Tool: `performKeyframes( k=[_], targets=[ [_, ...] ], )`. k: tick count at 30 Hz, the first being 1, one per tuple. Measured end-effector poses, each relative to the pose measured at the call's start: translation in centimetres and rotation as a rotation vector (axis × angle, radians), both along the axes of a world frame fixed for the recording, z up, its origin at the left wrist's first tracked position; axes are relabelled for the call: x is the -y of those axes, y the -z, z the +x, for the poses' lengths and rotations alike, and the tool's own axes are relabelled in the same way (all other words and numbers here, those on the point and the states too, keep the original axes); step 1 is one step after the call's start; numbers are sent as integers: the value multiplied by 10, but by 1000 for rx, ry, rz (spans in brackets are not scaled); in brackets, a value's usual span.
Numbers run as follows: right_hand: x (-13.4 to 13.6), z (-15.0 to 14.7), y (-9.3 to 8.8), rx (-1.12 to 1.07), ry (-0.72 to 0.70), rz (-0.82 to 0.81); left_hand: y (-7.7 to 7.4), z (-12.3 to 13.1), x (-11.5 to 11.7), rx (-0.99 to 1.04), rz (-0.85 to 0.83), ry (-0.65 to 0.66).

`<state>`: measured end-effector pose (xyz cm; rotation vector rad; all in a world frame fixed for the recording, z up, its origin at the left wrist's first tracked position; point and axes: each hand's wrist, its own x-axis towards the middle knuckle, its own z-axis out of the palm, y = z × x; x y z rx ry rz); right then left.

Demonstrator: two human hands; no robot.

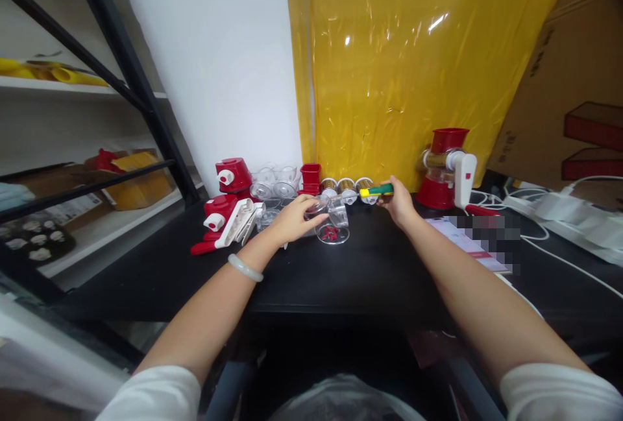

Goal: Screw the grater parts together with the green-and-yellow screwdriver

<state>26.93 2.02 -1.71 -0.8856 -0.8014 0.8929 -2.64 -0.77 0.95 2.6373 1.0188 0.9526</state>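
My right hand (400, 202) is closed round the green and yellow handle of a screwdriver (377, 191), whose thin end points left. Fingers of my left hand (296, 218) are curled on a clear plastic housing (337, 212) at the middle of the black table. Just below that housing is a round clear dish (346, 237) with small red pieces (329, 233) in it. Behind, several metal drums with white ends (346, 189) stand in a row beside red square hoppers (310, 178). More clear plastic parts (275, 181) are grouped behind my left hand.
Red bases (233, 174) and white crank handles with red grips (238, 223) lie at the left. An assembled red and white rotary grater (440, 174) stands at the right back, near a phone-like flat screen (462, 239), white cables and a power strip (567, 223). A black-framed shelf (156, 122) borders the left.
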Motion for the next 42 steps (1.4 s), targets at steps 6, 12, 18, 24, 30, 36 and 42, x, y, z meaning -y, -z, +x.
performKeyframes(
  k=[6, 12, 18, 24, 30, 36, 42],
  targets=[
    [-2, -1, 1, 26, -4, -2, 1, 0, -1, 1, 16, 6],
    [4, -2, -4, -159, -114, -1, 1, 0, -1, 1, 17, 2],
    [3, 1, -2, -113, -91, 3, 1, 0, 0, -4, 21, 0],
    [-5, 2, 3, 56, -7, 12, 2, 0, -2, 2, 29, -3],
    [-1, 2, 0, -67, -54, 16, 2, 0, -2, 2, 20, 7],
    [5, 2, -2, -168, -142, 41, 3, -1, -3, -2, 19, -1],
    [-2, 4, 2, 28, -49, 8, 3, 0, -4, -1, 35, 10]
  ],
)
